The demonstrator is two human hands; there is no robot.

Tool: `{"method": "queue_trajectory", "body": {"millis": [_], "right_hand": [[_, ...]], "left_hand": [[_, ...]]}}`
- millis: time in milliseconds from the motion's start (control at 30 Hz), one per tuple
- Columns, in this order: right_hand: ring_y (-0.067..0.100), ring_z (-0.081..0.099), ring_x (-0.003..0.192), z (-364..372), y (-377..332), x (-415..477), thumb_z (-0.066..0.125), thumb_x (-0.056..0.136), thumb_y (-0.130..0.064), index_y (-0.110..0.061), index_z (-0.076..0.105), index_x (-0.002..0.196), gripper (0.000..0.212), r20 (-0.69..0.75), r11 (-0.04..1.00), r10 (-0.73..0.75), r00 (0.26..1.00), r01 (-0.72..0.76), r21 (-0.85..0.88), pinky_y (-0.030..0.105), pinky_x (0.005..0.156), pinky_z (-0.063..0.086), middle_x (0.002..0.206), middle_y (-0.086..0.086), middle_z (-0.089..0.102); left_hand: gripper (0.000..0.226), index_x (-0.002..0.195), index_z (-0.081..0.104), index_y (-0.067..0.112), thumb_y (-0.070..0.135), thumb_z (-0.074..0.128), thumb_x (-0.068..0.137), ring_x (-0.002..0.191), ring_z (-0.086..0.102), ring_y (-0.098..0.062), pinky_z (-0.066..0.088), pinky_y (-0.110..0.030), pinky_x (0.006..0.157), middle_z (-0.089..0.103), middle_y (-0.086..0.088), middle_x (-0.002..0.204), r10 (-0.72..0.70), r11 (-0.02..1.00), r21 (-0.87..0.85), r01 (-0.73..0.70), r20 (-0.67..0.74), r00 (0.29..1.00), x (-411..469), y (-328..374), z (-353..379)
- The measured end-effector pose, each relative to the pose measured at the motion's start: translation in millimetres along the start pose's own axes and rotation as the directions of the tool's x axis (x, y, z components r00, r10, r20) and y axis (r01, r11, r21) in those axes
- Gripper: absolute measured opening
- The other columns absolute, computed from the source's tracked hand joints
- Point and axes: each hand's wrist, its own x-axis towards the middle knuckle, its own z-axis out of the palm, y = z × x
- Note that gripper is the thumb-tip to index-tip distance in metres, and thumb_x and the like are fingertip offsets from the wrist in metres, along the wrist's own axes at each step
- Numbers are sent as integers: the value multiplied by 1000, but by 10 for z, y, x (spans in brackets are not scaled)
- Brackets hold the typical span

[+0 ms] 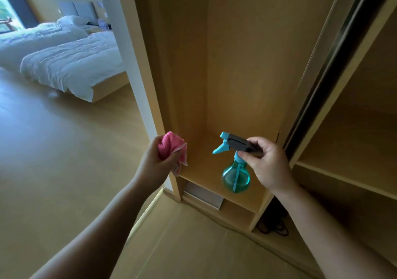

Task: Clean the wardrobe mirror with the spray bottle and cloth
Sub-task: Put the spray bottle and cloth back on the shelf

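My left hand (160, 160) grips a bunched pink cloth (171, 147) in front of the open wardrobe's left edge. My right hand (265, 160) holds a teal spray bottle (235, 176) by its dark trigger head, the turquoise nozzle pointing left. The bottle hangs upright just above or on the wooden shelf (206, 167) inside the wardrobe; I cannot tell if it touches. A sliding door edge with a dark strip (328, 64) runs diagonally at the right. No mirror surface shows plainly.
The wardrobe has a bare right compartment with shelves (354, 150). A dark tangle of cable (271, 228) lies at its base. Left of the wardrobe, a wooden floor leads to two beds with white bedding (71, 62) and a window.
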Motion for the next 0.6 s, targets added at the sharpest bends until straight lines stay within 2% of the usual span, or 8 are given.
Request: {"method": "queue_trajectory", "body": {"millis": [100,233,400,600], "right_hand": [[5,66,86,173,111,150,77,79,-8,-14,68,97,21,-6,1000,16,1000,-16,7,22,78,54,87,-7,70],[1,64,85,406,330,293,77,79,-6,-13,69,96,21,-14,998,67,998,-67,-9,17,77,52,87,-7,69],[-4,61,84,736,663,345,76,79,-8,-25,67,89,22,-42,992,120,992,-122,-40,7,71,46,83,-14,67],[2,62,83,1219,1096,210,76,79,-7,-24,68,88,21,-159,966,225,961,-241,-92,14,71,51,82,-13,68]], "left_hand": [[31,115,49,7,5,64,88,54,63,-26,54,-34,49,65,-23,78,13,1000,-5,-13,-3,1000,216,-111,-47],[32,115,51,15,12,66,87,59,66,-26,56,-34,52,67,-12,80,-9,1000,24,8,39,999,461,-382,-63],[33,114,52,21,18,68,85,62,67,-30,57,-39,53,68,-8,82,-32,999,16,31,124,992,792,-847,-72],[35,111,52,28,23,71,83,61,67,-25,56,-32,52,70,-2,83,-8,999,36,-1,265,964,1253,-1556,-78]]}}
